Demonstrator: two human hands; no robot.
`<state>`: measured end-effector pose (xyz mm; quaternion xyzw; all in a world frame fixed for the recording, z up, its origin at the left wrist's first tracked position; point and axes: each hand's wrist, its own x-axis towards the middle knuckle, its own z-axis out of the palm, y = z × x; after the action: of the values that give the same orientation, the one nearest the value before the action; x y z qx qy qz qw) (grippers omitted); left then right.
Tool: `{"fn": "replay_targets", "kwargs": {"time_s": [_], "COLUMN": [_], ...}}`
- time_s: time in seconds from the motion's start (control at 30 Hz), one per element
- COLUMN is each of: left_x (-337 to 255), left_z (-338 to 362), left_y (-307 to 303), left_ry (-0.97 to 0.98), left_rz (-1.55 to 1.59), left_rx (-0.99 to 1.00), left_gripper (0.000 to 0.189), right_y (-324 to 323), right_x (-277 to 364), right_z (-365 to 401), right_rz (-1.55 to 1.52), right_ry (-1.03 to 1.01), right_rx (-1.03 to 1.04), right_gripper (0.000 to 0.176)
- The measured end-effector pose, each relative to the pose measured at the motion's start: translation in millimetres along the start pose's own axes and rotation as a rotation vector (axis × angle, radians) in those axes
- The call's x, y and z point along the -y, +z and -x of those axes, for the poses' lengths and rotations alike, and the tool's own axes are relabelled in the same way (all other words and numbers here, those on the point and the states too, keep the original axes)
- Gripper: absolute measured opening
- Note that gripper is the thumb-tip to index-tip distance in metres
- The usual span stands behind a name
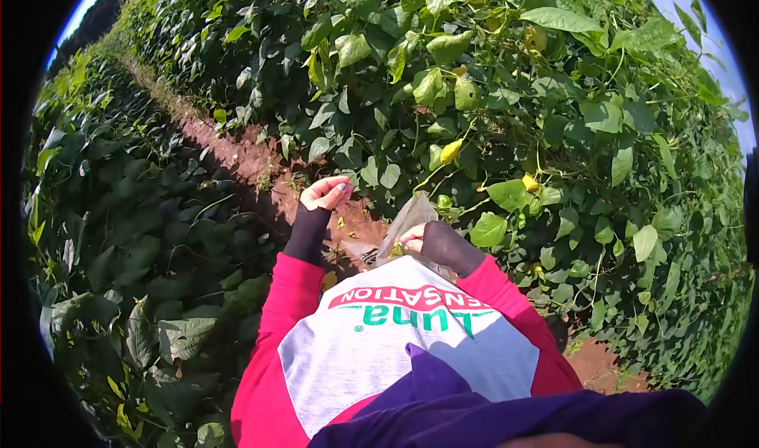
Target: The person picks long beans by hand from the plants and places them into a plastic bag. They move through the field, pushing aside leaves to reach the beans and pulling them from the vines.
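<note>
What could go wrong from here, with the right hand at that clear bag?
The thin bag could snag or tear, as leafy vines crowd close beside it. The right hand is the only one at the bag; the left hand is apart from it, so the bag might slip or sag. Anything dropped could get lost on the leaf-littered soil.

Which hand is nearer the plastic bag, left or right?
Right. The right hand is right at the plastic bag, fingers over it in view; the left hand is apart from it, off to the left.
</note>
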<state>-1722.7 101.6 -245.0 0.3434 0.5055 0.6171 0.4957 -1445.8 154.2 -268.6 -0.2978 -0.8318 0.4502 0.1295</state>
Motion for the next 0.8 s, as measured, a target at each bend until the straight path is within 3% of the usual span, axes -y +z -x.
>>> {"fn": "replay_targets", "kwargs": {"time_s": [0.13, 0.2, 0.33, 0.47, 0.53, 0.6, 0.67, 0.77, 0.8], "left_x": [-50, -73, -123, -164, -179, -183, -191, -202, -208], "left_z": [-37, -72, -151, -215, -236, -267, -287, -315, -312], "left_y": [-14, -23, -27, -16, -7, -5, -3, -3, 1], "left_ry": [0.251, 0.450, 0.730, 0.988, 0.953, 0.886, 0.791, 0.689, 0.679], "left_rz": [-0.169, -0.371, -0.619, -0.942, -1.006, -0.868, -0.785, -0.878, -0.934], "left_rx": [-0.040, -0.077, -0.134, -0.320, -0.332, -0.282, -0.223, -0.180, -0.152], "left_gripper": [0.024, 0.022, 0.024, 0.030, 0.032, 0.035, 0.050, 0.059, 0.053], "right_y": [21, 19, 24, 12, 6, 3, 4, 3, 4], "right_x": [8, 31, 39, 44, 46, 50, 50, 46, 48], "right_z": [-24, -33, -48, -69, -82, -97, -115, -146, -156], "right_rz": [0.012, 0.020, -0.050, -0.056, -0.039, -0.136, -0.205, -0.179, -0.188], "right_ry": [-0.091, 0.000, -0.083, -0.115, -0.125, -0.134, -0.056, -0.103, -0.106], "right_rx": [0.044, -0.050, -0.032, -0.010, -0.011, -0.025, -0.003, -0.035, -0.040], "right_gripper": [0.015, 0.014, 0.019, 0.020, 0.021, 0.020, 0.019, 0.019, 0.019]}}
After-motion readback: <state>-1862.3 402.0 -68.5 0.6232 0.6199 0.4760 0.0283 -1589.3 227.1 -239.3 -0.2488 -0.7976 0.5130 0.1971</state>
